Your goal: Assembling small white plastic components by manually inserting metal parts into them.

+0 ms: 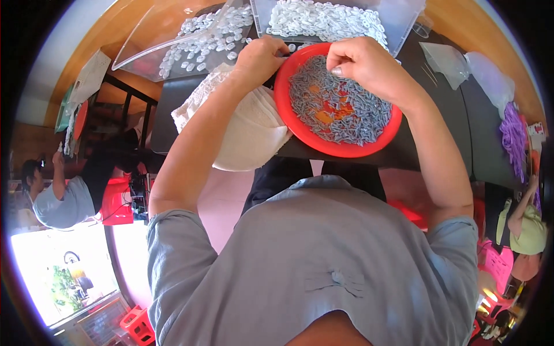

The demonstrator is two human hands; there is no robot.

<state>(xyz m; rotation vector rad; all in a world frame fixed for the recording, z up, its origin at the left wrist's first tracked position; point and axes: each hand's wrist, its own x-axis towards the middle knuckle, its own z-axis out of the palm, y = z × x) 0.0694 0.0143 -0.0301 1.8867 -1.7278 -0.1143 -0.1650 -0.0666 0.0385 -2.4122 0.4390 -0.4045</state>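
My right hand (pixel 360 64) hangs over a round red basin (pixel 340 151), its thumb and index finger pinched together. Whatever sits between those fingertips is too small to make out. Many small, thin grey screw-like pieces (pixel 369 118) cover most of the basin's bottom. Just beyond the basin's left rim, my left hand (pixel 259 57) rests near the table top with its fingers curled. Its fingertips are partly hidden, close to a small white plastic part (pixel 291 48). A cream cloth (pixel 251 138) lies beside the basin, below my left forearm.
At the back stands a clear bin (pixel 398 29) full of small white plastic parts. A tilted clear container (pixel 138 60) with more of them is at its left. Plastic bags (pixel 444 63) and purple strands (pixel 512 132) lie to the right. Other people sit at both sides.
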